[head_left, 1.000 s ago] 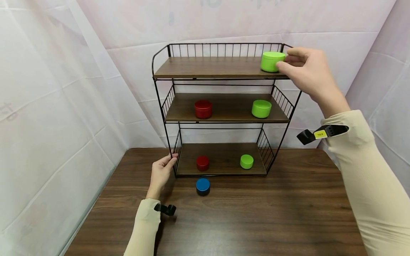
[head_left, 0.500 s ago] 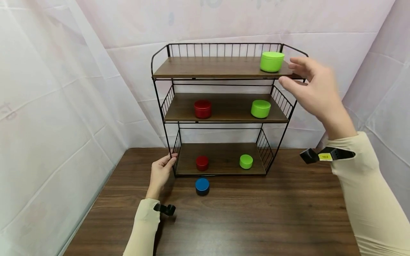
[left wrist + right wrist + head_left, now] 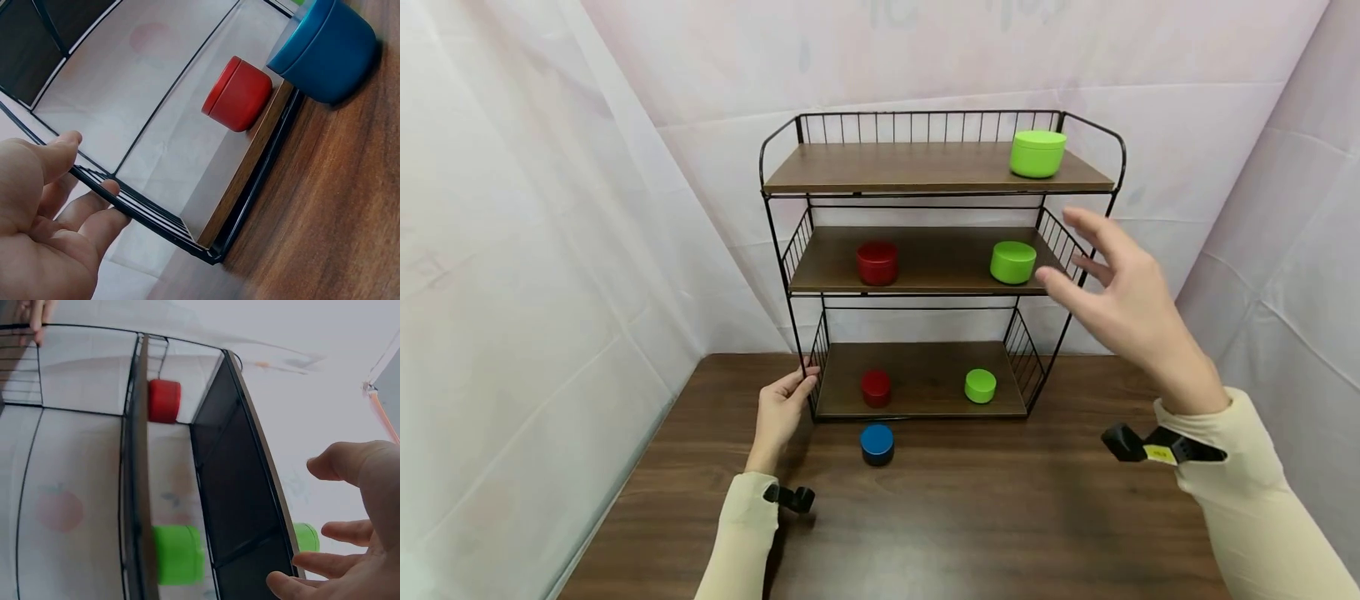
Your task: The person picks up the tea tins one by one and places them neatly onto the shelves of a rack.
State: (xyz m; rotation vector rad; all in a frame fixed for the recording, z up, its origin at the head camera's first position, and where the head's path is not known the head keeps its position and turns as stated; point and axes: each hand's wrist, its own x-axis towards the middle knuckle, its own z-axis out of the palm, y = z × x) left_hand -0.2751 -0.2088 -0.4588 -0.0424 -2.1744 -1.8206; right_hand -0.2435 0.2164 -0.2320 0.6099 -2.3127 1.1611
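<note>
My left hand [image 3: 777, 421] grips the left front post of a three-tier black wire rack [image 3: 895, 165] low down, thumb and fingers about the wire in the left wrist view. My right hand [image 3: 1123, 304] hangs in the air by the rack's right side, fingers spread and holding nothing. Closest to it on the middle shelf is a green round tin [image 3: 1012, 263], with a red tin [image 3: 877, 263] to the left. A larger green tin [image 3: 1037, 155] stands on the top shelf's right end. On the bottom shelf sit a small red tin [image 3: 876, 389] and a small green tin [image 3: 980, 387].
A blue tin [image 3: 877, 445] stands on the wooden table [image 3: 1000, 517] in front of the rack. White cloth [image 3: 587, 250] hangs behind and on both sides. Wire side guards [image 3: 1027, 354] edge the rack's shelves.
My right hand has let go of the green tin on the top shelf and moved down to about middle-shelf height. The left hand keeps its grip on the post.
</note>
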